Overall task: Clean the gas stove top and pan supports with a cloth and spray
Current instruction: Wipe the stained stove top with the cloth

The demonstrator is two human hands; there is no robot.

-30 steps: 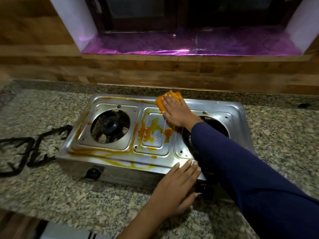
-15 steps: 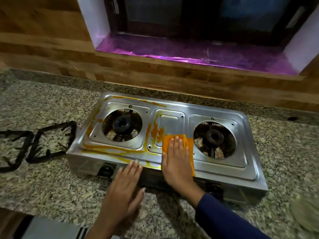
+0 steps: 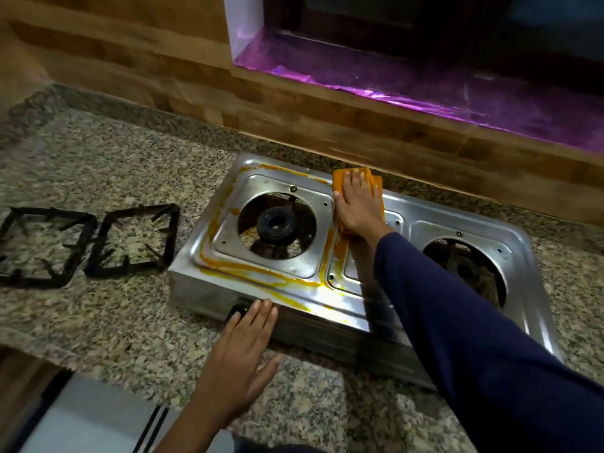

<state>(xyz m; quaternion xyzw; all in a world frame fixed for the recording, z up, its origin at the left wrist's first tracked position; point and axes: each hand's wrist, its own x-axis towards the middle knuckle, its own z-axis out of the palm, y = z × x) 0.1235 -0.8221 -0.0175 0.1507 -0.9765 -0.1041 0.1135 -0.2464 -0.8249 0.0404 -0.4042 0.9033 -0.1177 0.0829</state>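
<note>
Cloth [image 3: 340, 183] sits at the stove's [image 3: 536, 289] back edge, pressed flat under the straight fingers of the right hand [image 3: 358, 207]. Orange spill [image 3: 261, 276] lies left and frontward of it, likely the next wipe's direction. The left hand [image 3: 242, 351], fingers straight, touches the stove's front edge

- Open granite counter [image 3: 114, 322] left of and in front of the stove [image 3: 327, 302].
- Two black pan supports [image 3: 172, 235] flat on the counter at left, side by side; narrow gap to the stove's left end.
- Left hand [image 3: 242, 354] flat at the stove's front edge, covering a knob.
- Right sleeve [image 3: 457, 322] slanting across the stove's middle, partly over the right burner [image 3: 464, 266] opening.
- Left burner [image 3: 276, 223] uncovered, reachable from above.
- Wooden wall [image 3: 294, 106] close behind; only a thin counter strip between.
</note>
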